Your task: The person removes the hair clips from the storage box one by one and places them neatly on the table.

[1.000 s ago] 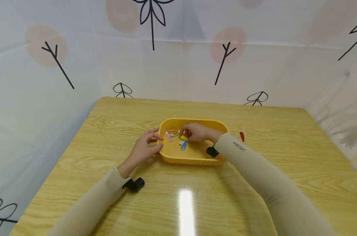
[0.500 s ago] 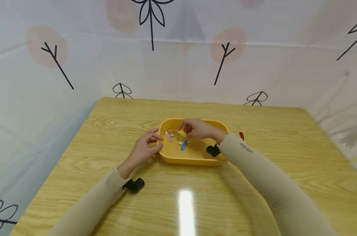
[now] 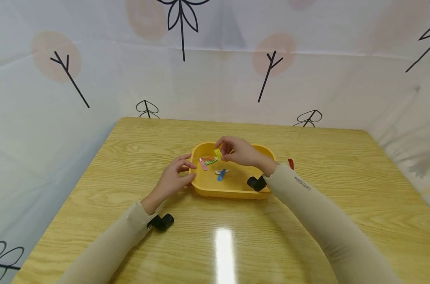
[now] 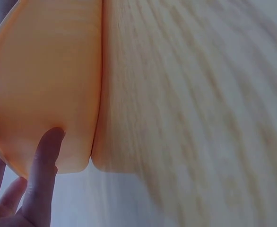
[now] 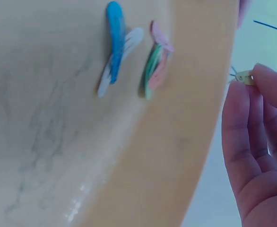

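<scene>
A shallow yellow tray [image 3: 232, 194] lies on the wooden table. My left hand [image 3: 172, 177] holds its left end; the left wrist view shows the thumb [image 4: 46, 161] against the outer wall and other fingers near the rim. Above the tray's back part, my right hand [image 3: 238, 152] pinches a yellow snap hair clip [image 3: 218, 153] between thumb and fingertips. In the right wrist view this clip [image 5: 245, 77] sticks out past the fingertips. Inside the tray, a blue hair clip [image 3: 221, 175] crosses a whitish one [image 3: 227, 171]. Pink [image 3: 203, 164], green [image 3: 210, 161] and orange clips overlap near the left wall.
A red hair clip [image 3: 290, 163] lies on the table [image 3: 325, 177] just right of the tray. A white cloth with plant drawings [image 3: 215, 86] hangs behind the table. Both wrists carry small black cameras [image 3: 161, 222]. Light glares off the table in front.
My right hand has lifted the yellow hair clip from beside the blue and whitish ones and carried it up toward the tray's back rim. The left hand stays at the tray's left end.
</scene>
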A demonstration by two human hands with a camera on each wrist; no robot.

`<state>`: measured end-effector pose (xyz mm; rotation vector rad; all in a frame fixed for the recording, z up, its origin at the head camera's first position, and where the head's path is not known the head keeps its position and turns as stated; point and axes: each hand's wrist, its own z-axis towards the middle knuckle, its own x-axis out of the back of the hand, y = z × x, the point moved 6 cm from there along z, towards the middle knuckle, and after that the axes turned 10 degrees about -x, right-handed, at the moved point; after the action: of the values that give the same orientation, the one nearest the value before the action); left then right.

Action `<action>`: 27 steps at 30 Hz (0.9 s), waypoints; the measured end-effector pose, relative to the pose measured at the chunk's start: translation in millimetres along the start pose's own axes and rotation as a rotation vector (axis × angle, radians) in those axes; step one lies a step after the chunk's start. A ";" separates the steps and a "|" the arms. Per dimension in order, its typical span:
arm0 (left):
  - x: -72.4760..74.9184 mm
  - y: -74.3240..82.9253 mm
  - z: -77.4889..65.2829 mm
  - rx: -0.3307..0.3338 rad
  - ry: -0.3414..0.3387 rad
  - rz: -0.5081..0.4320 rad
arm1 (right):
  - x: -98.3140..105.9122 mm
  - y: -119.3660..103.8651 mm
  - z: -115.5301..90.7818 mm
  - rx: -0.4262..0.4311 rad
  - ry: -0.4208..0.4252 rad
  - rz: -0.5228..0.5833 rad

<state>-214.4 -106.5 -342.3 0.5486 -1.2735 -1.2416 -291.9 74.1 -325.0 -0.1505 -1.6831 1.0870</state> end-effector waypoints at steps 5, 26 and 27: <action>-0.7 0.4 0.0 -0.008 0.002 0.013 | 8.8 -3.8 -6.3 -0.015 0.070 0.029; -2.4 -1.8 -1.0 0.014 0.003 -0.024 | 45.0 -0.3 -39.3 -0.112 0.194 0.153; -2.4 -1.9 -1.0 0.015 0.003 -0.027 | 46.6 0.7 -40.8 -0.115 0.201 0.155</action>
<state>-213.8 -105.3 -345.2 0.5796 -1.2771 -1.2537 -278.2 125.1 -292.6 -0.4561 -1.5716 1.0509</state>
